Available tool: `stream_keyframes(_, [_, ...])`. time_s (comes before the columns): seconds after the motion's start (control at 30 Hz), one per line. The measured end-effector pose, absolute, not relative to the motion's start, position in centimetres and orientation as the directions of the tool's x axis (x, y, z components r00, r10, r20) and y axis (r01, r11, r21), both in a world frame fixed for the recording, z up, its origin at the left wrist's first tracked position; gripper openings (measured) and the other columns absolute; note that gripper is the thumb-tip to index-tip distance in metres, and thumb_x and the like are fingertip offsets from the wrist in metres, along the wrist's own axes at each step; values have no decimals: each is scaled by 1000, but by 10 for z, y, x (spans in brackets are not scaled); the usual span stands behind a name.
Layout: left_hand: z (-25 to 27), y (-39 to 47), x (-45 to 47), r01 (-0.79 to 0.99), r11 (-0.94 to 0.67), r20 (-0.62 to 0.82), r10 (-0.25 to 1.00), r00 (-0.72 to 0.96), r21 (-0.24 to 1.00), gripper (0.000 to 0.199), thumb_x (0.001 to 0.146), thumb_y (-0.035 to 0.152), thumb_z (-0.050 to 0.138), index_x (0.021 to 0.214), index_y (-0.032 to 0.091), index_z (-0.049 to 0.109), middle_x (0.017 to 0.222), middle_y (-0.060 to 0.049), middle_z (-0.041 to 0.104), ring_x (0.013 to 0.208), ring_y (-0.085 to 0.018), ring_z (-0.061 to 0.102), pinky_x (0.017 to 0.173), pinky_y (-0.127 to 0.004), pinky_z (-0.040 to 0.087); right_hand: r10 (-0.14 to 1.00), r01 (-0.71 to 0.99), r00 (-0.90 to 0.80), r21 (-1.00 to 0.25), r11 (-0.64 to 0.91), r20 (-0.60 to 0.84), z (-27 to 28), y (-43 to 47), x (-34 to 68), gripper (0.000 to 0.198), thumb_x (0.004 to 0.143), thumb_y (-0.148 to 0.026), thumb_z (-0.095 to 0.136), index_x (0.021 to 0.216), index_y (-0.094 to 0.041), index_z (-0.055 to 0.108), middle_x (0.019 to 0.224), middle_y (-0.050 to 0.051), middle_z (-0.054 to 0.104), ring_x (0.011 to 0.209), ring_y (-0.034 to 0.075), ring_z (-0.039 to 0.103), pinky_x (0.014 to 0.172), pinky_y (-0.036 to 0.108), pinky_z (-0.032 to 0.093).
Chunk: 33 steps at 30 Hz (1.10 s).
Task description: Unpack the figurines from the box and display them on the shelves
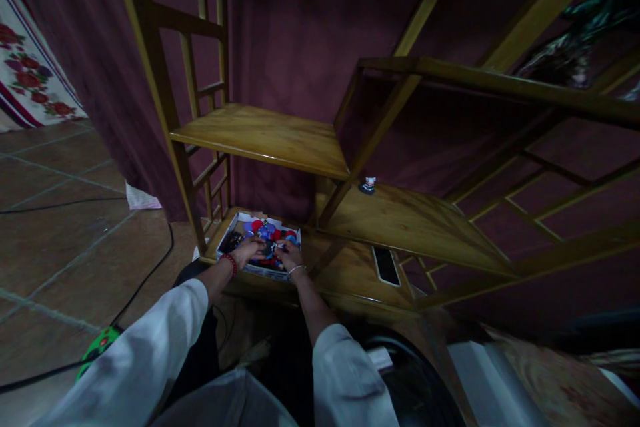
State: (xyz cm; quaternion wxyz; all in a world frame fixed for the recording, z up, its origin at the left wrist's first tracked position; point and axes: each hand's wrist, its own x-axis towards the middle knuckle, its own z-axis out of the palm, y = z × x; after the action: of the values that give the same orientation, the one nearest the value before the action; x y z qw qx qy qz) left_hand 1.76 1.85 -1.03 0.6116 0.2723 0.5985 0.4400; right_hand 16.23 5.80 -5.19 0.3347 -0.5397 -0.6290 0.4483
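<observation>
On the lowest shelf sits a shallow white box (pixel 299 238) filled with small red, blue, purple and dark pieces. Both hands are over its front half. My left hand (pixel 249 251), with a red bead bracelet at the wrist, has its fingers closed at a small dark-and-white item (pixel 270 249). From the other side, my right hand (pixel 290 255), wearing a pale bracelet, closes its fingers on the same item. Its exact kind is too small and dim to make out. Round red and purple pieces (pixel 269 227) lie just behind the hands.
A wooden shelf unit (pixel 260 137) surrounds the box, with one board directly above. On the right-hand board stands a small figurine (pixel 368 185). A white-framed dark tablet or phone (pixel 386 265) lies lower right. A green device (pixel 97 349) and cables are on the floor at left.
</observation>
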Motion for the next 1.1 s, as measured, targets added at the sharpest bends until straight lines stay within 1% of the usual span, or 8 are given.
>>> stream_keyframes(0.17, [-13, 20, 16, -222, 456, -487, 866, -113, 862, 17, 70, 12, 59, 85, 13, 51, 75, -4, 61, 69, -13, 61, 72, -30, 51, 977, 358, -199, -934, 0, -76, -52, 58, 162, 24, 65, -26, 53, 88, -21, 59, 66, -4, 59, 59, 11, 57, 57, 23, 46])
stream_keyframes(0.33, [-11, 19, 14, -257, 459, -492, 867, -76, 850, 13, 72, 11, 58, 82, 13, 51, 72, -3, 61, 67, -13, 61, 73, -30, 52, 972, 361, -214, -932, -15, -98, -47, 55, 160, 24, 63, -23, 53, 87, -20, 59, 65, -5, 58, 58, 11, 56, 57, 23, 46])
stream_keyframes(0.47, [-12, 19, 13, -275, 457, -488, 871, -53, 846, 14, 72, 13, 59, 83, 14, 51, 76, -4, 62, 70, -13, 62, 74, -30, 51, 972, 378, -195, -925, -46, -128, -44, 53, 158, 25, 64, -24, 53, 88, -21, 60, 66, -4, 59, 55, 10, 54, 54, 22, 45])
stream_keyframes(0.6, [-13, 19, 11, -308, 446, -484, 873, -56, 840, 18, 72, 13, 60, 88, 14, 52, 82, -4, 63, 75, -14, 62, 75, -30, 51, 975, 390, -197, -921, -21, -106, -46, 53, 156, 26, 65, -25, 53, 90, -22, 61, 69, -4, 60, 56, 10, 54, 54, 22, 45])
stream_keyframes(0.73, [-15, 19, 9, -325, 452, -475, 880, 11, 830, 23, 74, 13, 57, 97, 16, 55, 83, -4, 64, 77, -14, 62, 77, -30, 50, 975, 388, -204, -922, -2, -88, -49, 53, 155, 27, 65, -27, 53, 91, -21, 60, 69, -4, 60, 56, 10, 55, 54, 22, 46])
stream_keyframes(0.87, [-16, 20, 7, -327, 450, -459, 887, 56, 831, 25, 76, 15, 55, 102, 16, 56, 82, -4, 64, 80, -14, 62, 79, -30, 49, 970, 342, -233, -940, 13, -71, -53, 54, 157, 26, 67, -30, 53, 90, -20, 59, 69, -3, 60, 61, 11, 57, 57, 23, 47])
stream_keyframes(1.0, [-15, 19, 6, -325, 465, -468, 881, 72, 823, 28, 78, 13, 51, 105, 17, 56, 84, -4, 65, 82, -14, 63, 80, -29, 49, 967, 282, -239, -959, -19, -89, -52, 53, 158, 26, 67, -31, 53, 90, -19, 59, 69, -3, 60, 62, 12, 58, 56, 24, 48])
stream_keyframes(1.1, [-13, 18, 6, -333, 466, -474, 878, 64, 820, 28, 77, 9, 49, 103, 16, 56, 86, -4, 65, 80, -13, 63, 79, -28, 50, 967, 268, -226, -962, -51, -115, -48, 50, 158, 25, 67, -31, 54, 88, -20, 59, 68, -3, 61, 62, 13, 59, 53, 23, 48])
